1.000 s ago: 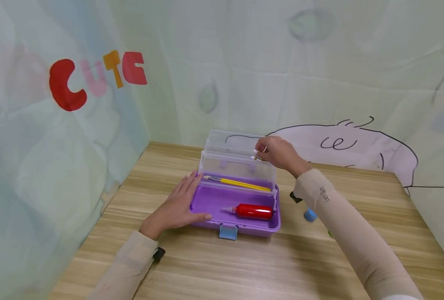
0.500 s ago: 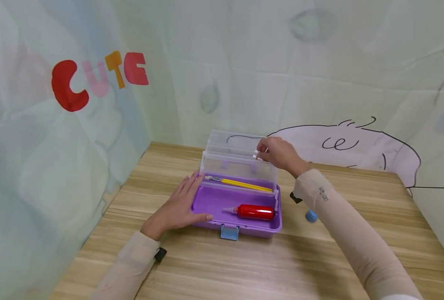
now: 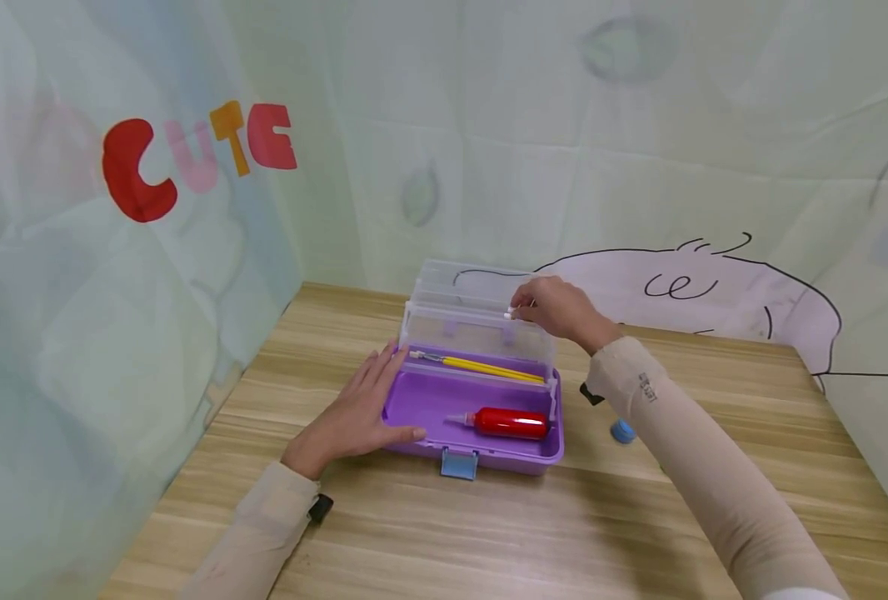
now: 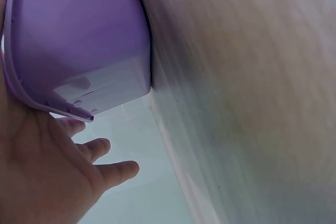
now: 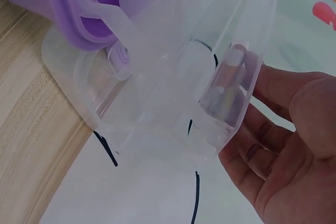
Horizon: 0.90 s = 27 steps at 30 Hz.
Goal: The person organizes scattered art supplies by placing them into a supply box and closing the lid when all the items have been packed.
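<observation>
A purple box lies on the table with its clear lid raised and a clear tray lifted over its back. My left hand rests on its left end with fingers straight; in the left wrist view the palm is against the purple wall. At the upper tray's right end my right hand pinches a small white-ended thing; its kind cannot be told. The right wrist view shows a brownish cylinder with a white end behind the clear wall, fingertips right there.
Inside the box lie a red squeeze bottle with a clear nozzle and, further back, yellow-handled brushes. A blue latch hangs at the front. A small blue pot stands to the right, near my right forearm.
My right hand has sunk slightly, and the white-ended thing sits lower, close over the tray edge. My left hand stays on the box.
</observation>
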{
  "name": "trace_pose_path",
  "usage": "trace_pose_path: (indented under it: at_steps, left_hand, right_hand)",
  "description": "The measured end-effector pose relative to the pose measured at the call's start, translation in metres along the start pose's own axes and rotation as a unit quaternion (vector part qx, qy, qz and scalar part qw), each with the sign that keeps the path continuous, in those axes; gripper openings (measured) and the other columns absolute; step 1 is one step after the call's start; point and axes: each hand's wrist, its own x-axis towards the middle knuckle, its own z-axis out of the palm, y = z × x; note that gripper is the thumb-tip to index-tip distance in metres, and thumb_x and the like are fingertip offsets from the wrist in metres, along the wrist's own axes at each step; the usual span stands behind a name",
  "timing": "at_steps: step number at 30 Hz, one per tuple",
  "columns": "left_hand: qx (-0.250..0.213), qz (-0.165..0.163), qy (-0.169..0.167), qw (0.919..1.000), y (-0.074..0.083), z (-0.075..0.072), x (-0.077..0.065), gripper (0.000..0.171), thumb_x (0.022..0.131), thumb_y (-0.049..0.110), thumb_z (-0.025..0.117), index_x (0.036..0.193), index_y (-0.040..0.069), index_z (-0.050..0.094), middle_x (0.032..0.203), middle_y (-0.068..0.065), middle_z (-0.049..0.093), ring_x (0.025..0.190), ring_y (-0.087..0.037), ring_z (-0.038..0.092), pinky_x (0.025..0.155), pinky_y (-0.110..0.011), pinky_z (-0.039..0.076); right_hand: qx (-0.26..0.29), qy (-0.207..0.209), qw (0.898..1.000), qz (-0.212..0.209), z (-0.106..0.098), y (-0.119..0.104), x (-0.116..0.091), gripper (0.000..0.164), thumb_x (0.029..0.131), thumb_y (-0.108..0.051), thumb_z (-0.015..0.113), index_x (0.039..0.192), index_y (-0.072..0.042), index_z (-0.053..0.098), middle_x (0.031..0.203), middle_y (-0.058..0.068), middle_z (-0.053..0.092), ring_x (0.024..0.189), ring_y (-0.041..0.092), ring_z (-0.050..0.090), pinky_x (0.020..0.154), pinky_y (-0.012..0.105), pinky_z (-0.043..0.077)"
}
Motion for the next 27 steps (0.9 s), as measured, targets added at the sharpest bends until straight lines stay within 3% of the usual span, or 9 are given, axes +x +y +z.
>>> trace_pose_path:
  at_steps: [10, 27]
  left_hand:
    - [-0.001, -0.003, -0.003, 1.0, -0.0007, -0.0009, 0.0008, 0.125, 0.077, 0.078, 0.067, 0.165, 0.023, -0.002, 0.171, -0.013, 0.001, 0.156, -0.042, 0.007, 0.124, -0.059, 0.013]
    - [-0.004, -0.001, -0.006, 1.0, 0.0002, -0.001, 0.0024, 0.126, 0.076, 0.079, 0.067, 0.165, 0.023, -0.002, 0.172, -0.012, 0.0, 0.156, -0.042, 0.007, 0.124, -0.059, 0.012]
  right_hand:
    - [-0.019, -0.006, 1.0, -0.018, -0.0013, -0.0012, -0.0024, 0.019, 0.096, -0.015, 0.071, 0.114, -0.01, 0.078, 0.108, 0.007, 0.073, 0.099, 0.024, 0.066, 0.085, 0.042, 0.058]
    - [-0.012, -0.005, 1.0, -0.014, -0.0033, 0.0005, -0.0081, 0.023, 0.096, -0.013, 0.071, 0.118, -0.009, 0.075, 0.111, 0.008, 0.072, 0.101, 0.025, 0.066, 0.088, 0.041, 0.058]
